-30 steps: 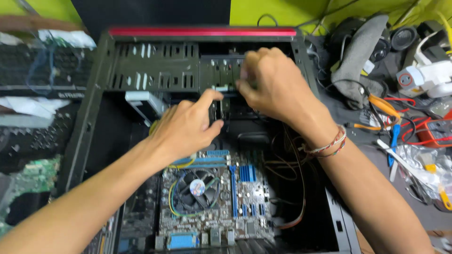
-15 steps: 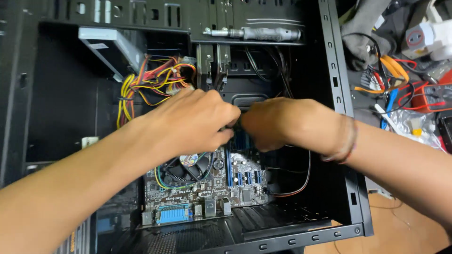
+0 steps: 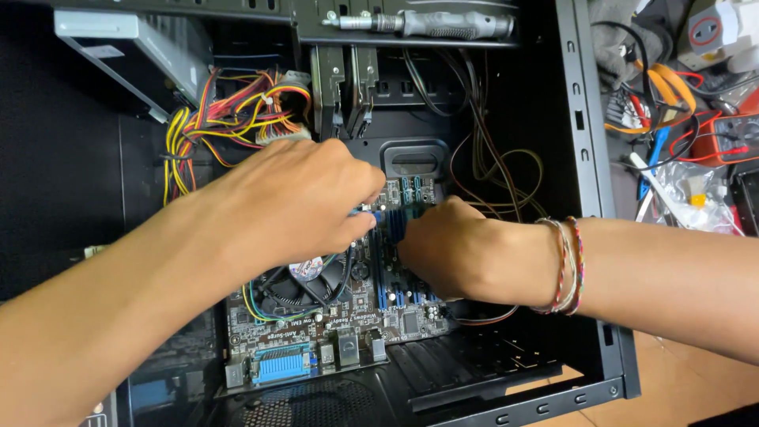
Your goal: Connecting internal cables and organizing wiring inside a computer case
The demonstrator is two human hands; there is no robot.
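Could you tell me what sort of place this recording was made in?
Most likely a computer repair bench or hobby workshop. Both hands, left hand and right hand, work on a motherboard inside an open black computer case, and tools with coloured cables lie heaped beside it.

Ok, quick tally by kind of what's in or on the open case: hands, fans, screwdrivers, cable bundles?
Hands: 2, left hand and right hand, both at the blue slots.
Fans: 1, cooler fan on the board.
Screwdrivers: 1, screwdriver lying on the case's top rail.
Coloured cable bundles: 1, yellow-red bundle.
Total: 5
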